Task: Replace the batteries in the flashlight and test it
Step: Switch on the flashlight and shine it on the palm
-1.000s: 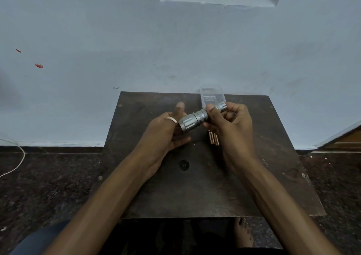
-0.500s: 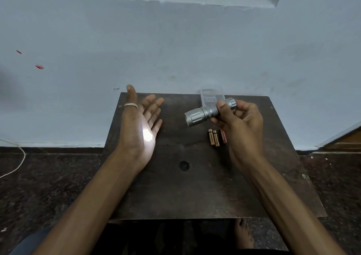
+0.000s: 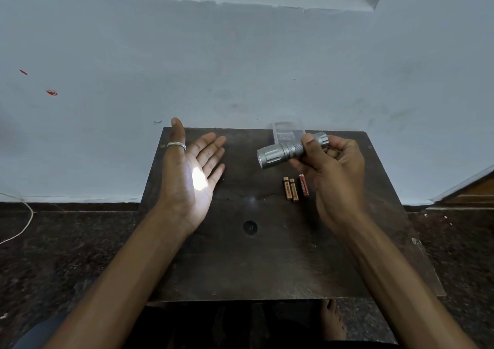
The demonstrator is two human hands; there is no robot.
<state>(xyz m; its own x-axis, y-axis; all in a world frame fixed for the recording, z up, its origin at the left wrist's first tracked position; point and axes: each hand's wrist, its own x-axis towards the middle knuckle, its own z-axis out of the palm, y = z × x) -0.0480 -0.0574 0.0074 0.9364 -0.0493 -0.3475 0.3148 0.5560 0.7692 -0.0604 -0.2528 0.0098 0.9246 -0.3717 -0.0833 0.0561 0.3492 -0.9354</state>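
My right hand (image 3: 334, 172) holds a silver flashlight (image 3: 283, 152) by its tail end, above the dark wooden table (image 3: 240, 263), with the head pointing left. The flashlight is lit: a bright white spot falls on the palm of my left hand (image 3: 192, 172). That hand is held flat, palm up, fingers spread, with a silver ring on the thumb, over the table's left part. Three small batteries lie on the table below the flashlight: two copper-coloured ones (image 3: 290, 188) side by side and a red one (image 3: 303, 185) just right of them.
A clear plastic case (image 3: 287, 132) stands at the table's far edge behind the flashlight. A round hole (image 3: 250, 227) marks the table's middle. The table stands against a pale blue wall on dark stone floor. A bare foot (image 3: 332, 319) shows under the near edge. A white cord (image 3: 24, 215) lies far left.
One second ago both hands held the flashlight together. My left hand let go, moved left and opened palm up, and the lit beam now falls on it. The right hand shifted slightly right.
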